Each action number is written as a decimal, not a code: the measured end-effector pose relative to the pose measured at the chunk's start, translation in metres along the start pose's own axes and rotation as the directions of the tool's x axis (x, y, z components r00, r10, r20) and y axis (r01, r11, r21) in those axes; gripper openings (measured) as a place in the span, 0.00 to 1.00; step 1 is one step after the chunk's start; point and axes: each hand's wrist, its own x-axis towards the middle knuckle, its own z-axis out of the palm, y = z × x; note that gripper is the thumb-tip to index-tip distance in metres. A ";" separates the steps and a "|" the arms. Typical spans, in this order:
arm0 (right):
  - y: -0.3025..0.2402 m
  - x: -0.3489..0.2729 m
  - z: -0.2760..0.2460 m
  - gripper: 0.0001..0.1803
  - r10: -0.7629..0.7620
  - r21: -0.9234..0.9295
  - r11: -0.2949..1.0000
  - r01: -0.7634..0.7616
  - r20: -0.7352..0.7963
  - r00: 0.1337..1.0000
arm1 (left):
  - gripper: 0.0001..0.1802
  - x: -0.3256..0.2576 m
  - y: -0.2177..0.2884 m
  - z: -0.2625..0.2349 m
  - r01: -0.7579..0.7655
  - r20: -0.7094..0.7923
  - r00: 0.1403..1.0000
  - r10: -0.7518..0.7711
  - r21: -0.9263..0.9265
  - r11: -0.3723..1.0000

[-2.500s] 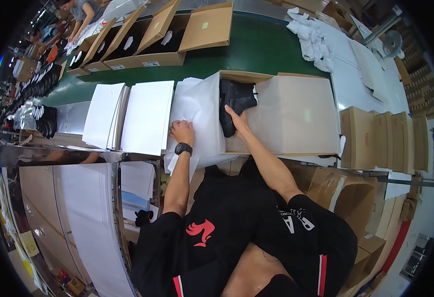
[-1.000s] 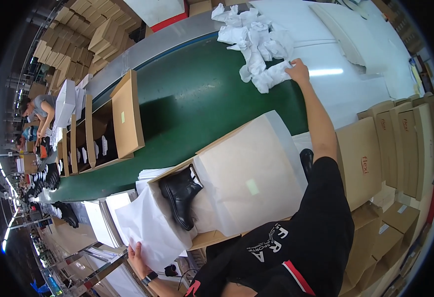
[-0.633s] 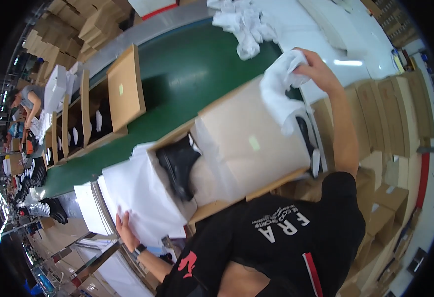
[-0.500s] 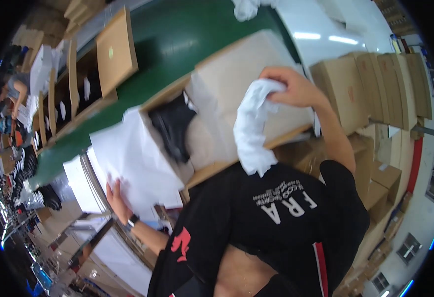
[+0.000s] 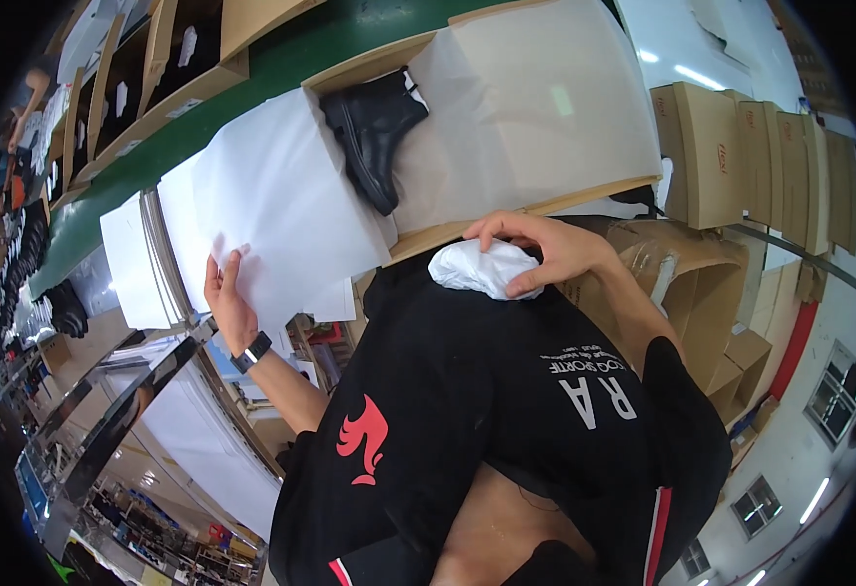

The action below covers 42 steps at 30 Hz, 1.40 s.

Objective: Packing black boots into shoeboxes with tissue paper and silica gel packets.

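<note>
Near my chest, my right hand [image 5: 535, 252] is closed around a crumpled wad of white tissue paper [image 5: 479, 271]. Left of the open box, my left hand [image 5: 229, 303] has its fingers stretched out, fingertips touching a white paper sheet [image 5: 286, 195] whose right part reaches into the box. The cardboard shoe box [image 5: 413, 242] holds a black ankle boot [image 5: 374, 132] lying on its side. Pale tissue paper [image 5: 545, 107] lines the box and spreads to the right of the boot.
A stack of white sheets [image 5: 135, 259] lies beyond my left hand. More open boxes [image 5: 169, 107] with dark contents line the green surface [image 5: 340, 44] at the far left. Closed brown boxes [image 5: 696, 156] stand in a row on the right, above an open carton [image 5: 701, 303].
My right hand has drawn the tissue paper down toward my chest, and it is now bunched into a compact wad. My left hand stays at the white sheet. The view has shifted.
</note>
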 end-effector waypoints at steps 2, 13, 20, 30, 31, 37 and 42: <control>0.011 0.006 -0.004 0.36 -0.029 -0.071 0.997 0.033 0.053 0.998 | 0.28 0.003 -0.007 0.000 -0.032 0.017 0.999 0.032 0.001 0.999; 0.038 0.067 0.019 0.26 -0.175 -0.620 0.784 0.018 -0.194 0.965 | 0.27 0.009 -0.017 0.008 -0.030 0.022 0.999 0.032 -0.103 0.994; 0.033 0.087 0.020 0.24 -0.134 -0.694 0.719 -0.031 -0.184 0.974 | 0.29 -0.001 -0.009 0.015 -0.030 0.013 0.999 0.032 -0.129 0.991; 0.052 0.076 0.021 0.36 -0.076 -0.610 0.780 0.138 0.126 0.989 | 0.26 -0.013 -0.011 0.009 -0.027 0.043 0.999 0.033 -0.126 0.992; 0.053 0.076 0.021 0.39 -0.104 -0.623 0.759 0.191 0.174 0.979 | 0.25 -0.015 -0.011 0.009 -0.031 0.040 0.999 0.036 -0.132 0.991; 0.040 0.073 0.022 0.44 -0.105 -0.373 0.911 0.176 0.204 0.973 | 0.26 -0.011 -0.021 0.006 -0.024 0.048 0.998 0.029 -0.115 0.993; 0.030 0.083 0.026 0.39 0.104 -0.219 0.972 -0.081 0.096 0.990 | 0.26 -0.014 -0.015 0.002 -0.047 0.080 0.995 0.056 -0.111 0.993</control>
